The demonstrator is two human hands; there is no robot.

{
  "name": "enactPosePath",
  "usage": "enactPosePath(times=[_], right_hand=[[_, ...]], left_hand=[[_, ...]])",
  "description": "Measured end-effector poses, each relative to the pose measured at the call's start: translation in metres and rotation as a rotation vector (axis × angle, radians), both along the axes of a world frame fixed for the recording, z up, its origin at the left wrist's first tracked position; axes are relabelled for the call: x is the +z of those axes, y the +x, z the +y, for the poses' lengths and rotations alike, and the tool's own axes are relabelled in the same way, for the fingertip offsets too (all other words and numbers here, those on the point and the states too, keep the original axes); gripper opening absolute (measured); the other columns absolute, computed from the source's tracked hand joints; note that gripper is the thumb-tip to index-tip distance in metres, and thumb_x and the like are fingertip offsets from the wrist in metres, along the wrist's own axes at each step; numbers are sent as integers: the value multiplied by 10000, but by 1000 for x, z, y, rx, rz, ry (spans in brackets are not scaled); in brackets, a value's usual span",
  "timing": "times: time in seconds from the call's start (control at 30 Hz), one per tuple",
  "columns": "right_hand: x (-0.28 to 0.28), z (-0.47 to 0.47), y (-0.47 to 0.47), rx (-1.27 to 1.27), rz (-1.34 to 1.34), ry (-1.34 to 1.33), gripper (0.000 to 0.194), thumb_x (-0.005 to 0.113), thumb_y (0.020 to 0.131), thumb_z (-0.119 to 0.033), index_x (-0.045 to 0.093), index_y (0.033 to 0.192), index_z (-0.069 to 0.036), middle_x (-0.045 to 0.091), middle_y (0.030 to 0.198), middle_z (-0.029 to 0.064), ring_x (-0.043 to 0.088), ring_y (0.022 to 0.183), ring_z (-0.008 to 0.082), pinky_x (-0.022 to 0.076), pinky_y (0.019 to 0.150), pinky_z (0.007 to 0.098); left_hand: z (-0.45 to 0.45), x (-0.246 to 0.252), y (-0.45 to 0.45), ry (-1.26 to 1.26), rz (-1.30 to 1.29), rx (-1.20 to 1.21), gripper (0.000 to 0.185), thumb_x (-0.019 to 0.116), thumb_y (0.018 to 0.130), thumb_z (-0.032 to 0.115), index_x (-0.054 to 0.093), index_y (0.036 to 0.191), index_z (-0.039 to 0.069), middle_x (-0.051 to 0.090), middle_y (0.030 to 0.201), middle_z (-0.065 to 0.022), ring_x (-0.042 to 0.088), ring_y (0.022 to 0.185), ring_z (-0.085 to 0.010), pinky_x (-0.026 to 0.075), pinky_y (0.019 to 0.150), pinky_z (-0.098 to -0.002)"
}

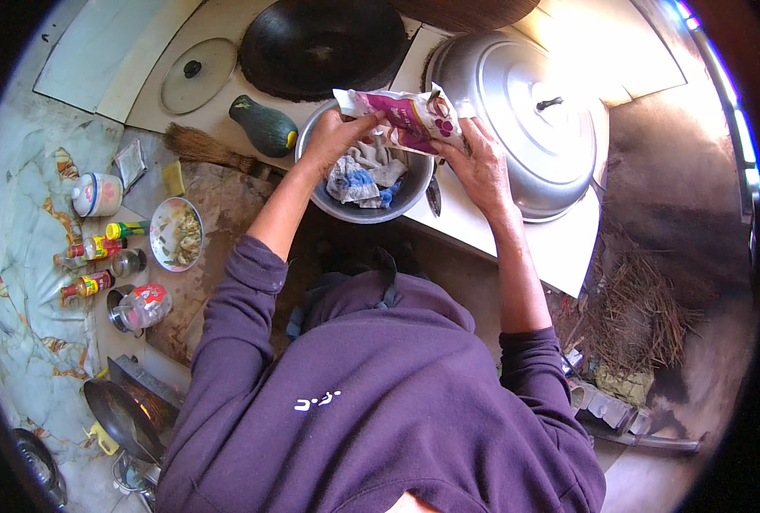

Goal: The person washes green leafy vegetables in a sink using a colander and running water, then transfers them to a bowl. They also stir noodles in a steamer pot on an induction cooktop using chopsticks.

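Observation:
My left hand (340, 140) grips the left end of a white and purple plastic packet (407, 117), with the thumb on its front. The packet's right end is held by my right hand (477, 163). It hangs over a grey metal basin (367, 215), in which crumpled grey and blue cloths (362, 176) lie. Right of the basin, a dark blade-like tool (434, 195) rests on the white counter. A large aluminium lid (521, 109) covers a pot beyond my right hand. What the packet holds is hidden.
A wok (323, 48), a glass lid (198, 75), a green squash (262, 126) and a straw brush (207, 146) lie ahead and left. A food bowl (177, 234), bottles (88, 283) and jars stand at left. Dry twigs (639, 308) are heaped on the right.

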State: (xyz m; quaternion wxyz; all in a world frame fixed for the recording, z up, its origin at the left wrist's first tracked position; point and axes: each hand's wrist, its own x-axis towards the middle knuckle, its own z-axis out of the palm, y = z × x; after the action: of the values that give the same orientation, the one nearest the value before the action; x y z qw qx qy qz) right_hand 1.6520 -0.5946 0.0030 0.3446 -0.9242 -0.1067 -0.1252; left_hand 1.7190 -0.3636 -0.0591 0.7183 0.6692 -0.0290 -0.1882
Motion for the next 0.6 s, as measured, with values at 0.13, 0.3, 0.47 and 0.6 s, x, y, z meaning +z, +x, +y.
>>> enactPosePath(times=[0.13,0.3,0.47,0.6], right_hand=[[-4,-4,1,-55,101,150,269,714,794,-167,596,991,-26,561,871,152,576,821,326,459,733,409],[-13,-5,9,-31,87,127,276,697,818,-176,600,1049,-61,550,842,167,583,803,329,462,711,405],[-8,-5,18,72,92,55,246,687,813,-140,579,1022,-68,552,842,179,559,807,352,448,711,427],[-9,-5,22,89,52,15,259,682,792,-105,581,1028,-72,576,832,174,542,841,355,444,726,431]], left_hand=[[0,-5,5,-68,-21,14,245,710,855,241,666,1002,50,681,882,-32,642,759,-115,514,685,-250],[3,-29,19,-85,-81,0,176,682,879,171,667,1002,47,690,921,-21,637,828,-93,510,730,-257],[6,-37,27,22,-273,-15,156,666,890,160,680,1009,60,701,953,-4,626,875,-80,499,780,-261],[6,-34,30,76,-334,-9,153,668,889,169,685,999,65,704,936,-6,621,869,-68,494,770,-255]])
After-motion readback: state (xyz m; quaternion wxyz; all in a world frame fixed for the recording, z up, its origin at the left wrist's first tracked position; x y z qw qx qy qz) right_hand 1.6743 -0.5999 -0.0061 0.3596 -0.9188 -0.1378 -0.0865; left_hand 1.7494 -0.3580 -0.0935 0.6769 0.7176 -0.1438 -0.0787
